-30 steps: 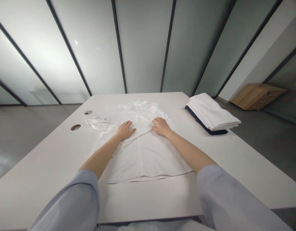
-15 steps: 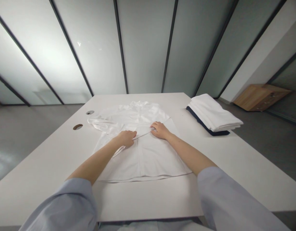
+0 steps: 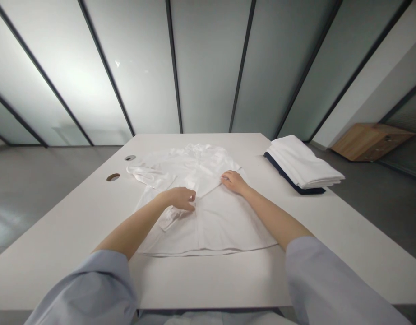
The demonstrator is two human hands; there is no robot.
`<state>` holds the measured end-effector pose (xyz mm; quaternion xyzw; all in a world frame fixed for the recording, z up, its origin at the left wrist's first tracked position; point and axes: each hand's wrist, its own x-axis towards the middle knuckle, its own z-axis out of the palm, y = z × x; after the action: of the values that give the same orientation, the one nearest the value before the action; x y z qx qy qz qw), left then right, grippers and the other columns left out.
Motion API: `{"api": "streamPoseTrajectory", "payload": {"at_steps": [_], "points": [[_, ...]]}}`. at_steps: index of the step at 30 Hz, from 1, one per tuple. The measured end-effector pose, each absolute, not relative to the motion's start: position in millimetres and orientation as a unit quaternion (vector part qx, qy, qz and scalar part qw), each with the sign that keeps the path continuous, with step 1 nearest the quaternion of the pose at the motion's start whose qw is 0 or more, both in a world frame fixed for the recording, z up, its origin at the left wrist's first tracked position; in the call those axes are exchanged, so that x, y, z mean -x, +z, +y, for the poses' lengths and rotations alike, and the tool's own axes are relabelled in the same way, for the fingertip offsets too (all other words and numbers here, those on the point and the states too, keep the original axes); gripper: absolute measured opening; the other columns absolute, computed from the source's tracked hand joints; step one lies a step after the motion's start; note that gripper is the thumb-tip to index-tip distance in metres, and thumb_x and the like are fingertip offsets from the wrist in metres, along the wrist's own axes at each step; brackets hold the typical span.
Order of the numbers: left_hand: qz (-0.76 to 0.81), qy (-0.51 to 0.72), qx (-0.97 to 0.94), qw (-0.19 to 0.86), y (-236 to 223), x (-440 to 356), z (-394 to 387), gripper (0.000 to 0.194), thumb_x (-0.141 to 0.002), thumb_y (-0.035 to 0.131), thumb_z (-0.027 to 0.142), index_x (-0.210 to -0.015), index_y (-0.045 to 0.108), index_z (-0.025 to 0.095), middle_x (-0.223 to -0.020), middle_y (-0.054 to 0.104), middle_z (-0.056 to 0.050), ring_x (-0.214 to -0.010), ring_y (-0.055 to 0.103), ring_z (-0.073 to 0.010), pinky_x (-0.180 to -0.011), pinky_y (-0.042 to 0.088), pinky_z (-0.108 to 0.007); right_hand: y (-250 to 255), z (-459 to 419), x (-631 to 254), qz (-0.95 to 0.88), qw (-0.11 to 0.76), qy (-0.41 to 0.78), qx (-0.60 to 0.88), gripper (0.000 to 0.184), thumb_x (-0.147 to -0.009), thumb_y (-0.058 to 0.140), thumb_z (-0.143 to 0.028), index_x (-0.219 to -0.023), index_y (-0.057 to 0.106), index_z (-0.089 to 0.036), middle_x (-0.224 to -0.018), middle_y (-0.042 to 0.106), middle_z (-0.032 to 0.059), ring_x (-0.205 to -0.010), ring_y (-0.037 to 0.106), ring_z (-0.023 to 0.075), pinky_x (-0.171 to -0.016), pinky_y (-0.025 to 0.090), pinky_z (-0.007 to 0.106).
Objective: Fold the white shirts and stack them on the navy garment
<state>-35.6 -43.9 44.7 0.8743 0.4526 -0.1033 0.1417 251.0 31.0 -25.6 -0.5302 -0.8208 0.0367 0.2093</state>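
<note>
A white shirt lies spread on the table, its hem toward me and its collar end at the far side. One sleeve is folded across the body, with its cuff under and beside my left wrist. My left hand hovers low over the middle of the shirt, thumb and fingers apart, nothing visible between them. To the right, my right hand has its fingers curled on the folded cloth edge near the shirt's side. The fingertips partly hide the fabric there.
The shirt rests on a white table. At the right edge sits a stack of folded white cloth over a dark navy cloth. Two round holes pierce the tabletop at left. Beyond stand frosted glass panels and a wooden cabinet.
My left hand has let go of the sleeve, and its fingers have parted. My right hand has shifted slightly right along the cloth edge. The cuff now lies flatter near my left wrist.
</note>
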Motion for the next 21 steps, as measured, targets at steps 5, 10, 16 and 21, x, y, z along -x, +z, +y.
{"api": "streamPoseTrajectory", "payload": {"at_steps": [5, 10, 16, 21], "points": [[0.518, 0.034, -0.852, 0.065, 20, 49, -20, 0.059, -0.089, 0.042, 0.054, -0.136, 0.047, 0.019, -0.135, 0.055, -0.014, -0.123, 0.052, -0.0277, -0.100, 0.039, -0.038, -29, 25, -251, -0.825, 0.143, 0.038, 0.545, 0.042, -0.093, 0.045, -0.043, -0.123, 0.061, -0.018, -0.132, 0.056, 0.0130, -0.121, 0.051, 0.0246, -0.102, 0.037, 0.036], [0.551, 0.006, -0.833, 0.048, -8, 58, -17, 0.075, -0.090, 0.032, 0.064, -0.148, 0.033, 0.017, -0.157, 0.022, -0.015, -0.145, 0.019, -0.0313, -0.114, 0.018, -0.046, -31, 21, -248, -0.798, 0.068, 0.036, 0.597, 0.070, -0.091, 0.035, -0.063, -0.147, 0.036, -0.021, -0.156, 0.027, 0.0139, -0.144, 0.019, 0.0329, -0.113, 0.019, 0.048], [0.548, 0.029, -0.835, 0.042, -16, 60, -14, 0.071, -0.091, 0.030, 0.063, -0.146, 0.037, 0.019, -0.157, 0.025, -0.011, -0.145, 0.021, -0.0280, -0.115, 0.018, -0.043, -31, 22, -250, -0.790, 0.059, 0.058, 0.607, 0.074, -0.090, 0.030, -0.067, -0.150, 0.031, -0.023, -0.158, 0.021, 0.0113, -0.145, 0.016, 0.0322, -0.115, 0.016, 0.047], [0.577, 0.115, -0.808, -0.006, -12, 65, -12, 0.049, -0.093, 0.038, 0.043, -0.133, 0.052, 0.019, -0.142, 0.049, -0.009, -0.132, 0.042, -0.0236, -0.111, 0.029, -0.038, -32, 23, -251, -0.790, 0.069, 0.055, 0.607, 0.073, -0.090, 0.033, -0.067, -0.149, 0.034, -0.024, -0.157, 0.025, 0.0112, -0.143, 0.021, 0.0313, -0.114, 0.019, 0.046]]}}
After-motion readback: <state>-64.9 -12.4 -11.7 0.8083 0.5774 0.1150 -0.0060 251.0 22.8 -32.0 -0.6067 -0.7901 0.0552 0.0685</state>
